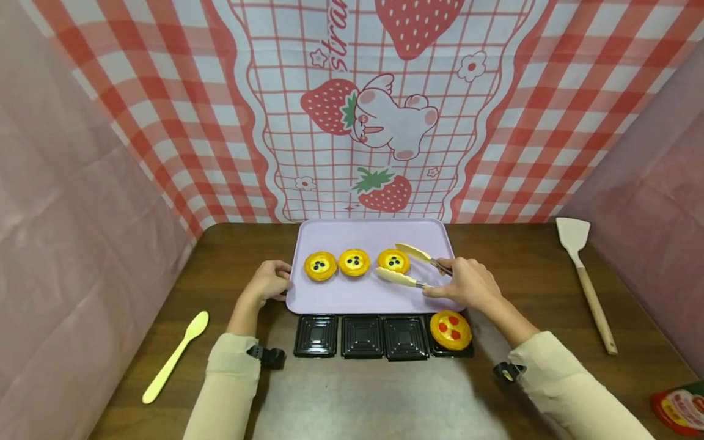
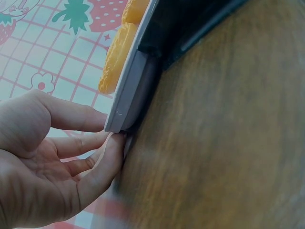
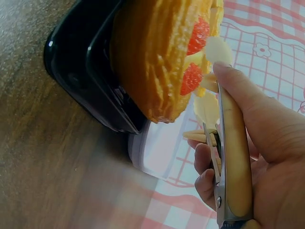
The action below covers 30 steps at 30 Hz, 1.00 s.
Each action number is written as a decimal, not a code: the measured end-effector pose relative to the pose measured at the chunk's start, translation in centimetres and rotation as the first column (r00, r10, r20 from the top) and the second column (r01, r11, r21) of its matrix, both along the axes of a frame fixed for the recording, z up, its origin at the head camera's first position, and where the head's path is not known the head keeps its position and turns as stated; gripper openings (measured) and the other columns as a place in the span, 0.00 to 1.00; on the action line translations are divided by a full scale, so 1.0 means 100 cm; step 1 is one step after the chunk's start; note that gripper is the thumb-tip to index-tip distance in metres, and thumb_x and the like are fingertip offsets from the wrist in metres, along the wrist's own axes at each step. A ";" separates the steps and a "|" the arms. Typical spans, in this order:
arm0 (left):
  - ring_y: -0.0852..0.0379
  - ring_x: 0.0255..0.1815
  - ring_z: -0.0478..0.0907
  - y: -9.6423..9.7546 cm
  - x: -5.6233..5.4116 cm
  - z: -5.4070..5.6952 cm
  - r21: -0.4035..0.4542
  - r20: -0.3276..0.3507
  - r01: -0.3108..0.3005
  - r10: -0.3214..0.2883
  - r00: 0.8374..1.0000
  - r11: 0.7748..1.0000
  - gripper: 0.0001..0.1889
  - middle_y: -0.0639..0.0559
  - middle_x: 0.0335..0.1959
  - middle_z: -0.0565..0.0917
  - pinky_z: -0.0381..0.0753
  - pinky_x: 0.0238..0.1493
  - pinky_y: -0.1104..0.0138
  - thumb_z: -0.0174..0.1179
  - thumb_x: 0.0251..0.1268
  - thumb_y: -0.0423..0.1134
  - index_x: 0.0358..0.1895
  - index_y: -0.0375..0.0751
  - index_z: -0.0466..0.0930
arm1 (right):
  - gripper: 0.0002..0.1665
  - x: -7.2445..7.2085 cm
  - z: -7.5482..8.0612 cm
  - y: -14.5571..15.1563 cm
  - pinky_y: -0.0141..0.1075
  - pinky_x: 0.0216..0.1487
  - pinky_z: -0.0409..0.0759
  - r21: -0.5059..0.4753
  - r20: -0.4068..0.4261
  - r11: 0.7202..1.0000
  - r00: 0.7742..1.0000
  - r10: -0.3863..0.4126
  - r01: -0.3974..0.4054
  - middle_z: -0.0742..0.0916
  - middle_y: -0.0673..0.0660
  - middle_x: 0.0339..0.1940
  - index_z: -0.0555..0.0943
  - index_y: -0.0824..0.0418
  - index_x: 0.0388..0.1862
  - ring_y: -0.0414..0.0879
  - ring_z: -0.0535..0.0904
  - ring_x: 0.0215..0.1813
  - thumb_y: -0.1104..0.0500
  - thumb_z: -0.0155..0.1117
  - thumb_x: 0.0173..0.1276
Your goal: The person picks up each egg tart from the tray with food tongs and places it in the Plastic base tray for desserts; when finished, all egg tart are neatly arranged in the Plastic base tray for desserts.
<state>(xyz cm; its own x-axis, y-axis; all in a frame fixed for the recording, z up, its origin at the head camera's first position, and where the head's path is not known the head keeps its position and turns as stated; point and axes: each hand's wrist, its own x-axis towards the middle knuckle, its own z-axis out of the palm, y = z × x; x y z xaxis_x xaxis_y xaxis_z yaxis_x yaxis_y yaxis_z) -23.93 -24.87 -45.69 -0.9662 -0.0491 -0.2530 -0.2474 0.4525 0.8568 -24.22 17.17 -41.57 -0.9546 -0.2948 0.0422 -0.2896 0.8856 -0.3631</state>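
On a light purple tray point(image 1: 352, 297) sit three egg tarts with dark blue berries: a left tart point(image 1: 320, 266), a middle tart point(image 1: 354, 262) and a right tart point(image 1: 393, 261). My left hand point(image 1: 267, 282) holds the tray's left edge, thumb and fingers at the rim point(image 2: 114, 125) in the left wrist view. My right hand point(image 1: 467, 283) grips cream-tipped tongs point(image 1: 404, 278), their arms spread with the tips on either side of the right tart. A larger tart with red pieces point(image 1: 451, 330) fills the rightmost black plastic box, just below the tongs.
Three more black boxes point(image 1: 362, 337) line up in front of the tray. A yellow spoon point(image 1: 176, 357) lies at the left, a white spatula with a wooden handle point(image 1: 587, 284) at the right. A red-and-green container point(image 1: 682, 408) stands at the lower right. A checked cloth point(image 1: 495, 122) hangs behind.
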 end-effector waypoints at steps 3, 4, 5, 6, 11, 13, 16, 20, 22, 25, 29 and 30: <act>0.50 0.34 0.77 0.001 0.000 0.000 0.005 0.002 -0.001 0.001 1.000 1.000 0.22 0.38 0.39 0.75 0.87 0.29 0.59 0.59 0.56 0.22 0.56 0.23 0.72 | 0.49 0.000 0.000 0.000 0.36 0.18 0.60 0.003 0.014 1.000 1.000 -0.002 0.002 0.74 0.54 0.18 0.80 0.63 0.62 0.47 0.63 0.20 0.36 0.80 0.46; 0.50 0.34 0.77 0.001 0.000 0.001 0.007 0.003 -0.002 0.002 1.000 1.000 0.22 0.38 0.39 0.75 0.87 0.29 0.59 0.59 0.56 0.22 0.56 0.23 0.72 | 0.49 0.001 0.000 0.000 0.36 0.18 0.60 0.003 0.019 1.000 1.000 -0.003 0.003 0.74 0.54 0.18 0.80 0.63 0.62 0.47 0.62 0.20 0.36 0.80 0.46; 0.50 0.34 0.77 0.001 0.000 0.001 0.010 0.003 -0.002 0.002 1.000 1.000 0.22 0.38 0.39 0.75 0.86 0.29 0.59 0.59 0.56 0.22 0.56 0.23 0.72 | 0.48 0.001 -0.001 0.000 0.36 0.18 0.60 0.004 0.022 1.000 1.000 -0.007 0.007 0.74 0.54 0.19 0.80 0.63 0.62 0.47 0.62 0.20 0.37 0.80 0.47; 0.51 0.34 0.77 0.001 0.000 0.001 0.011 0.003 -0.001 0.001 1.000 1.000 0.22 0.39 0.39 0.75 0.86 0.28 0.60 0.59 0.56 0.22 0.56 0.23 0.72 | 0.48 0.001 -0.001 0.000 0.36 0.18 0.60 0.005 0.026 1.000 1.000 -0.009 0.009 0.75 0.54 0.18 0.80 0.63 0.62 0.47 0.62 0.20 0.37 0.80 0.47; 0.51 0.33 0.77 0.002 0.000 0.001 0.015 -0.001 0.000 0.000 1.000 1.000 0.22 0.39 0.39 0.75 0.86 0.28 0.60 0.59 0.55 0.22 0.56 0.23 0.72 | 0.46 0.001 -0.001 0.002 0.36 0.18 0.60 0.000 0.017 1.000 1.000 -0.002 0.002 0.81 0.57 0.26 0.81 0.63 0.62 0.47 0.62 0.20 0.38 0.80 0.49; 0.51 0.33 0.76 0.002 0.000 0.001 0.016 -0.002 0.000 0.000 1.000 1.000 0.22 0.39 0.39 0.75 0.86 0.27 0.60 0.59 0.55 0.22 0.56 0.23 0.72 | 0.46 0.001 0.000 0.003 0.36 0.18 0.60 -0.002 0.012 1.000 1.000 0.004 -0.004 0.82 0.58 0.29 0.81 0.63 0.62 0.47 0.63 0.20 0.38 0.79 0.49; 0.51 0.33 0.76 0.002 0.000 0.000 0.016 -0.002 0.000 0.000 1.000 1.000 0.22 0.39 0.38 0.75 0.86 0.27 0.60 0.59 0.55 0.22 0.55 0.23 0.72 | 0.46 0.002 0.000 0.003 0.37 0.18 0.60 -0.001 0.005 1.000 1.000 0.006 -0.006 0.84 0.60 0.32 0.81 0.63 0.61 0.47 0.64 0.20 0.38 0.80 0.49; 0.51 0.32 0.76 0.002 0.000 0.000 0.007 -0.005 0.003 -0.003 1.000 1.000 0.22 0.39 0.38 0.75 0.86 0.27 0.60 0.59 0.55 0.22 0.56 0.23 0.72 | 0.46 0.002 0.000 0.003 0.37 0.18 0.61 0.004 -0.002 1.000 1.000 0.011 -0.011 0.86 0.63 0.37 0.81 0.63 0.61 0.48 0.67 0.22 0.38 0.79 0.49; 0.51 0.32 0.76 0.002 0.000 0.000 0.005 -0.008 0.001 -0.001 1.000 1.000 0.23 0.39 0.38 0.75 0.86 0.26 0.61 0.59 0.55 0.21 0.56 0.22 0.72 | 0.46 0.002 0.001 0.003 0.37 0.18 0.62 0.003 -0.005 1.000 1.000 0.015 -0.015 0.86 0.64 0.38 0.81 0.63 0.61 0.48 0.68 0.22 0.38 0.79 0.49; 0.51 0.32 0.76 0.002 0.000 0.000 0.003 -0.013 0.000 0.000 1.000 1.000 0.23 0.39 0.38 0.75 0.86 0.26 0.61 0.59 0.55 0.21 0.56 0.22 0.71 | 0.46 0.003 0.005 0.003 0.37 0.19 0.63 -0.002 -0.020 1.000 1.000 0.018 -0.018 0.86 0.67 0.43 0.81 0.63 0.61 0.49 0.70 0.24 0.38 0.79 0.49; 0.52 0.31 0.76 0.001 0.001 0.000 -0.003 -0.011 -0.004 0.003 1.000 1.000 0.22 0.39 0.38 0.75 0.85 0.26 0.62 0.59 0.55 0.22 0.56 0.23 0.72 | 0.46 0.006 0.013 0.004 0.38 0.20 0.65 -0.004 -0.051 1.000 0.998 0.024 -0.024 0.86 0.68 0.48 0.81 0.64 0.61 0.49 0.71 0.25 0.37 0.79 0.49; 0.52 0.31 0.76 0.001 0.002 0.000 -0.006 -0.012 -0.004 0.004 1.000 1.000 0.22 0.40 0.37 0.75 0.85 0.26 0.62 0.59 0.55 0.22 0.56 0.23 0.72 | 0.46 0.007 0.015 0.004 0.37 0.20 0.65 -0.004 -0.056 1.000 0.998 0.024 -0.024 0.87 0.67 0.47 0.82 0.63 0.60 0.49 0.70 0.25 0.37 0.79 0.48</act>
<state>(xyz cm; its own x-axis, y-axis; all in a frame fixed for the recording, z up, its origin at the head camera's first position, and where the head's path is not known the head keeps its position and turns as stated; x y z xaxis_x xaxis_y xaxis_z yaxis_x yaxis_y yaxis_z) -23.75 -24.76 -45.71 -0.9691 -0.0541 -0.2407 -0.2384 0.4571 0.8569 -23.56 17.59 -40.02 -0.9432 -0.3176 0.0969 -0.3311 0.8763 -0.3499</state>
